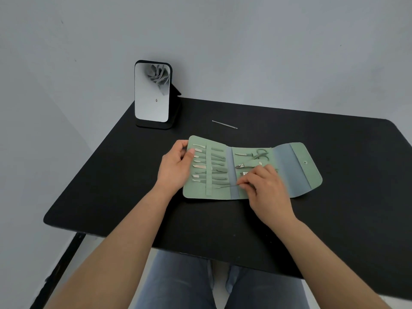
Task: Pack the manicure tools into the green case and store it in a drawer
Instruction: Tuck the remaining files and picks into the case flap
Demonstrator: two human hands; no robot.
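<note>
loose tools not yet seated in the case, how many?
2. One thin metal tool lies on the black table behind the green case. A second thin tool is pinched by the right hand over the case. The hands may hide others.

left hand (176, 166) gripping green case (296, 172), right hand (265, 188) pinching thin tool (225, 186)
</note>
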